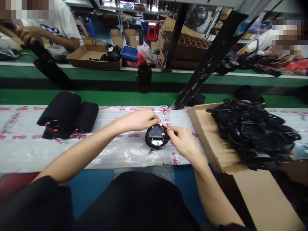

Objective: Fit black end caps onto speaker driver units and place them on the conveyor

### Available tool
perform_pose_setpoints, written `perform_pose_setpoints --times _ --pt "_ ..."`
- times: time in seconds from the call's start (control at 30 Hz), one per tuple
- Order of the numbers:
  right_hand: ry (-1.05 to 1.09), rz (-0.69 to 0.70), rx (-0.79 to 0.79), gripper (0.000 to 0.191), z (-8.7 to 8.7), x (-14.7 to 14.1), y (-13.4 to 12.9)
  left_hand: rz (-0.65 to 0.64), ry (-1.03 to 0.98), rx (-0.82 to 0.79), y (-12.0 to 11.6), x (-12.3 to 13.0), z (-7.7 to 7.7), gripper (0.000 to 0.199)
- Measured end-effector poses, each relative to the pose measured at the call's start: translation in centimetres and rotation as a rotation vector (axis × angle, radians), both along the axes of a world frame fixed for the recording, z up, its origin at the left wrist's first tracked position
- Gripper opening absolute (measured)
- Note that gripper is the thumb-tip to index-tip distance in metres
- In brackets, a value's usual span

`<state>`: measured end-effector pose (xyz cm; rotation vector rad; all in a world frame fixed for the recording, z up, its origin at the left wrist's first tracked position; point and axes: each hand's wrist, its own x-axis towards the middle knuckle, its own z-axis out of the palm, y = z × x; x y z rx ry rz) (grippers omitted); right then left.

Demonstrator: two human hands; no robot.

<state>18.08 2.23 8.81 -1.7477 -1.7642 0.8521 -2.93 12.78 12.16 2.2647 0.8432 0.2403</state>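
Note:
On the plastic-covered bench in front of me stands a round black speaker-like housing [157, 138], its end facing up. Inside it show a dark block and a pale plate with a small round mark. Thin red and black wires [164, 129] with a light-coloured connector rise at its far rim. My left hand [147, 119] reaches over the far side, thumb and fingers closed on the wires by the connector. From the right, my right hand [182, 138] pinches the wires at the housing's right rim. Its fingertips partly cover what they grip.
Several black fabric-covered cylinders [63, 107] with loose wires lie at the left. A cardboard box [204, 134] at the right is heaped with black ring-shaped plastic parts [252, 130]. A black post [207, 61] slants up behind the bench. Beyond the green conveyor [108, 96], people work.

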Motion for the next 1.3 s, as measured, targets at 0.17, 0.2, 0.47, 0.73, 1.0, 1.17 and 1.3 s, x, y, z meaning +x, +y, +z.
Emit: perform_pose_setpoints --times 0.17,0.2,0.47,0.73,1.0,1.17,1.3 --pt "-0.17 0.05 -0.006 0.035 1.5 -1.3 0.2 -0.309 0.142 -0.057 2.6 1.9 0.8 0.032" --pt "-0.184 0.064 -0.024 0.035 1.7 -1.3 0.3 -0.335 0.143 -0.069 2.8 2.1 1.0 0.03" --pt "-0.265 0.114 -0.139 0.033 3.2 -1.3 0.7 -0.415 0.099 -0.028 3.3 2.7 1.7 0.012" --pt "-0.213 0.083 -0.104 0.03 2.6 -1.3 0.8 -0.523 0.061 -0.043 4.5 4.1 2.6 0.013" --pt "-0.133 0.156 -0.08 0.036 2.9 0.6 0.3 -0.637 0.135 0.01 5.4 5.4 2.4 0.018" --pt "-0.245 -0.328 0.037 0.028 2.5 13.9 -1.7 -0.424 0.077 0.004 3.8 2.2 2.0 0.021" --pt "-0.692 -0.669 -0.117 0.023 0.1 24.3 -3.0 -0.131 -0.016 0.112 1.2 -1.4 0.8 0.034"
